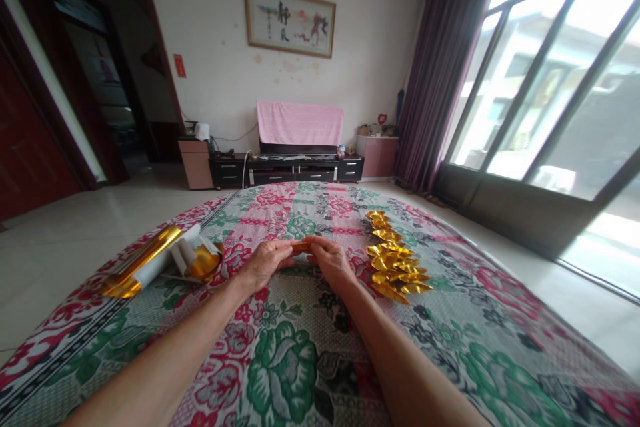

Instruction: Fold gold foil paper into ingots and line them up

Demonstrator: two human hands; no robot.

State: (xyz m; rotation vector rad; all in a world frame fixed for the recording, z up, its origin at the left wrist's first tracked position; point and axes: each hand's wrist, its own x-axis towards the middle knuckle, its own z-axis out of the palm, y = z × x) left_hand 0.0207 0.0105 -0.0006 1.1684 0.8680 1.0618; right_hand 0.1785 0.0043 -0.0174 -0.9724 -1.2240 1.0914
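Observation:
Between my two hands, just above the middle of the flowered cloth, is a small folded piece of gold paper (301, 248). My left hand (267, 261) pinches its left end, and my right hand (327, 259) pinches the right end. Fingers cover most of the paper, so its exact shape is hidden. To the right stands a row of folded gold paper pieces (395, 260) with pointed ends. On the left lie a loosely rolled stack of gold paper sheets (155, 257) with white backs and a smaller curled bundle of gold paper (197, 257).
A flowered tablecloth (280, 373) in red, green and grey covers the round table. Beyond it, a low black cabinet (305, 173) carries something draped with a pink cloth (300, 123). A purple curtain (435, 80) and glazed panels (540, 100) are at the right.

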